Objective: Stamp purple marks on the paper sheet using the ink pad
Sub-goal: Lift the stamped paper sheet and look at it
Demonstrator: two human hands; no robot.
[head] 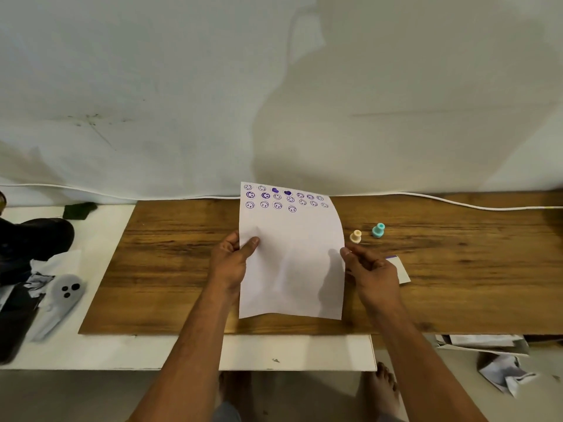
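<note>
— Which way does the paper sheet (291, 254) run?

— Its long axis points away from the person, toward the white wall. It is held over the wooden worktop (170, 269), curved, with its far end lifted. The purple marks (281, 197), smiley faces and two solid hearts, fill three rows at that far end; the rest of the sheet is blank.

— And the grip on each side?

— The left hand (231, 260) pinches the sheet's left edge, thumb on top and fingers behind. The right hand (370, 269) closes its fingertips on the right edge at about the same height.

— What lies around the sheet?

— Just right of it stand two small stampers, a cream stamper (355, 236) and, further right, a teal stamper (378, 230), both on the worktop. A flat white piece with a purple edge (402, 271) lies behind the right hand, partly hidden; I cannot tell whether it is the ink pad. Left of the sheet, beyond the worktop's edge, lies a grey controller (65, 295). Nothing lies on the sheet.
</note>
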